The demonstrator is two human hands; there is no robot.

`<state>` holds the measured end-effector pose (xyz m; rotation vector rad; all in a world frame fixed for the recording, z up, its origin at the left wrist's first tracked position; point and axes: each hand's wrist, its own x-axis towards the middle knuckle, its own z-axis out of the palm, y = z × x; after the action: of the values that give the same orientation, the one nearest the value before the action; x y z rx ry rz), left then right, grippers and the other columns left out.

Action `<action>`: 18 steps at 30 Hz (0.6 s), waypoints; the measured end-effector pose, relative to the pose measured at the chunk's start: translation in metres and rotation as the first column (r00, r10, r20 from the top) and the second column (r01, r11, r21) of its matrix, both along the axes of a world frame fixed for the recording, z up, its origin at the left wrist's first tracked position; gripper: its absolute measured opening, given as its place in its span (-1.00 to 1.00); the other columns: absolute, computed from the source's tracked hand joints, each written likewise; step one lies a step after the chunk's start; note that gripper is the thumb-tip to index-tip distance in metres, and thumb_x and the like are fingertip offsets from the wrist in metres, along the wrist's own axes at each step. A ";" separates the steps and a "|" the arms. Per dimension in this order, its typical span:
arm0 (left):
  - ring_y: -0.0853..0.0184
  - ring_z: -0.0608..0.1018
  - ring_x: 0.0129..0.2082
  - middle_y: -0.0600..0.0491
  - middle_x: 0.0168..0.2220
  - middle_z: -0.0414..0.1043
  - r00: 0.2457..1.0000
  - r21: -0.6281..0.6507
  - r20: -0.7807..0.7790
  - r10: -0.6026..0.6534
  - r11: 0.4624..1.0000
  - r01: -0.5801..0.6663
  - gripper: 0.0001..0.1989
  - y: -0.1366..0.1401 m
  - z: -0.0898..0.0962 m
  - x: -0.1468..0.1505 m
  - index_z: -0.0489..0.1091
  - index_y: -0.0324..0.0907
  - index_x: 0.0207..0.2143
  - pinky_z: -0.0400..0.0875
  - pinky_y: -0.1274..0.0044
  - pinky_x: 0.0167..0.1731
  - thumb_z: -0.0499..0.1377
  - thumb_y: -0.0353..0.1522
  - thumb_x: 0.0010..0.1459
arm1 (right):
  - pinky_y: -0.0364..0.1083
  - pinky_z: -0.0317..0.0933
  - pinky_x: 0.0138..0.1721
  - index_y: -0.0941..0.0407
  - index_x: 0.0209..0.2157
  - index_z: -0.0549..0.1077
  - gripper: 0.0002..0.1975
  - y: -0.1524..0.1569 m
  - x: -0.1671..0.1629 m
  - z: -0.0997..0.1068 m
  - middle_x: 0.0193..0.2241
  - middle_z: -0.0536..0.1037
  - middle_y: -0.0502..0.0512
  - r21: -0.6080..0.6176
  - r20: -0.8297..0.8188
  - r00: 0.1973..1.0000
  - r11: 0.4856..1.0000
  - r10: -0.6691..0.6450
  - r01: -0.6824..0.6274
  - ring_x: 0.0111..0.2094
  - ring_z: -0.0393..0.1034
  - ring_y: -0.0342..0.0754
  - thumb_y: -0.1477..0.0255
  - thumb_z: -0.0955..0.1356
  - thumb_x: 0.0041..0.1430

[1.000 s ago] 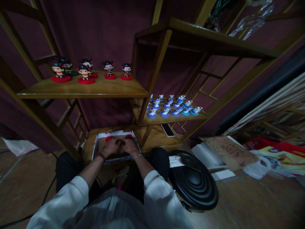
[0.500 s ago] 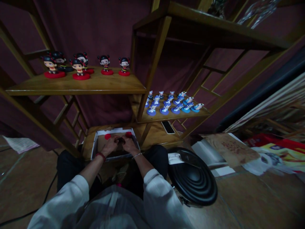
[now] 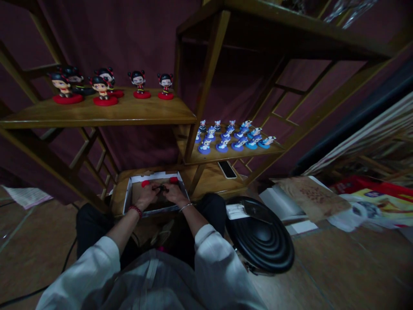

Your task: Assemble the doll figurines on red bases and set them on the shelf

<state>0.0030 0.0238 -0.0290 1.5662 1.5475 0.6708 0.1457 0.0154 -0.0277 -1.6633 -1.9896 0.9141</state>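
Note:
My left hand [image 3: 147,196], with a red bead bracelet at the wrist, and my right hand [image 3: 175,195], with a thin bangle, are close together over a shallow white-edged box [image 3: 129,193]. Between their closed fingertips is a small dark piece [image 3: 160,188], too dim to name more exactly. Both hands appear to grip it. Beyond the left fingers a red disc [image 3: 145,183] lies in the box. Past the right fingers sits another red piece [image 3: 174,180]. Part of the box's brown inside is hidden by my hands.
Black-haired figurines on red bases [image 3: 106,92] stand on the upper left shelf [image 3: 135,113]. Several purple and blue figurines [image 3: 222,145] fill the right shelf. Below lies a phone [image 3: 227,169]. A round black-topped stool [image 3: 264,245] is by my right knee, with a white packet [image 3: 236,212] on it.
My fingers have shifted slightly, and more of the dark piece between them shows. The view has tilted a little; the shelf figurines stay in place.

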 end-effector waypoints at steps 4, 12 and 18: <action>0.31 0.51 -0.25 -0.04 -0.27 0.51 0.999 -0.035 0.035 -0.004 0.999 0.006 -0.80 0.004 -0.003 0.001 0.42 -0.26 -0.31 0.36 0.53 -0.22 0.08 -0.46 -0.02 | -0.17 0.22 -0.09 0.12 -0.03 0.37 -0.56 0.004 -0.001 0.000 -0.15 0.51 0.09 -0.005 0.010 1.000 1.000 0.013 -0.013 -0.14 0.40 -0.08 0.56 0.31 -0.03; 0.35 0.49 -0.44 0.02 -0.47 0.47 0.962 -0.167 0.242 0.128 0.982 -0.088 -0.82 0.002 -0.009 0.000 0.40 -0.25 -0.43 0.36 0.55 -0.40 0.12 -0.31 -0.02 | -0.15 0.24 -0.15 0.11 -0.13 0.42 -0.63 0.012 -0.004 -0.011 -0.23 0.54 0.07 -0.043 -0.011 0.998 0.997 0.058 -0.059 -0.21 0.41 -0.07 0.51 0.37 -0.07; 0.42 0.46 -0.50 0.04 -0.49 0.43 0.900 -0.264 0.356 0.251 0.951 -0.160 -0.89 0.005 -0.008 0.000 0.36 -0.25 -0.44 0.38 0.58 -0.43 0.09 -0.39 0.01 | -0.16 0.23 -0.15 0.06 -0.19 0.43 -0.66 0.021 -0.006 -0.025 -0.24 0.53 0.03 -0.064 0.025 1.000 0.998 0.018 -0.017 -0.19 0.40 -0.08 0.58 0.32 -0.06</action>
<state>0.0033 0.0284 -0.0366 1.0311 1.4402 0.8311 0.1398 0.0367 -0.0531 -1.7021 -2.0143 0.9767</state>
